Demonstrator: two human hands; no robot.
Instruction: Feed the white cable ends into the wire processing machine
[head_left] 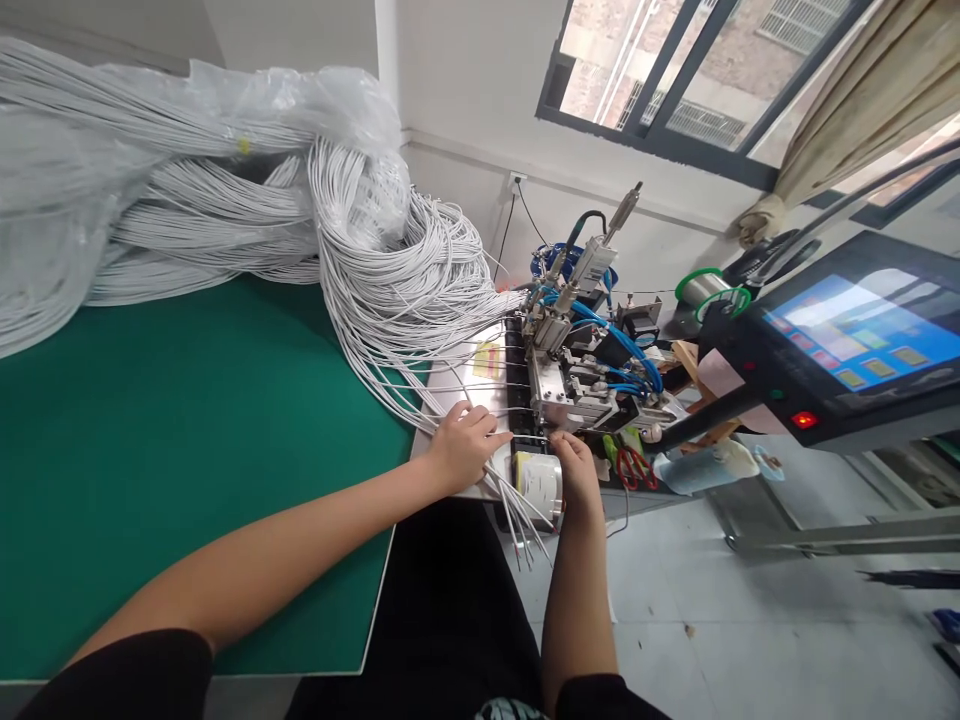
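My left hand (463,444) rests on the metal plate (480,345) of a small machine, fingers curled and pinched on thin white wires (517,510) that fan out toward me. My right hand (576,468) is closed at the black fixture (529,440) under the machine head (570,385), fingertips pressed to a wire end; what it grips is too small to name. A large bundle of white cables (375,260) spills from the green table (150,440) onto the plate.
A clear plastic bag (90,160) covers more cables at the back left. A touch-screen control box (855,335) stands at right. Red-handled scissors (636,466), a solder wire spool (705,287) and blue air hoses (630,350) surround the machine. Grey floor lies below.
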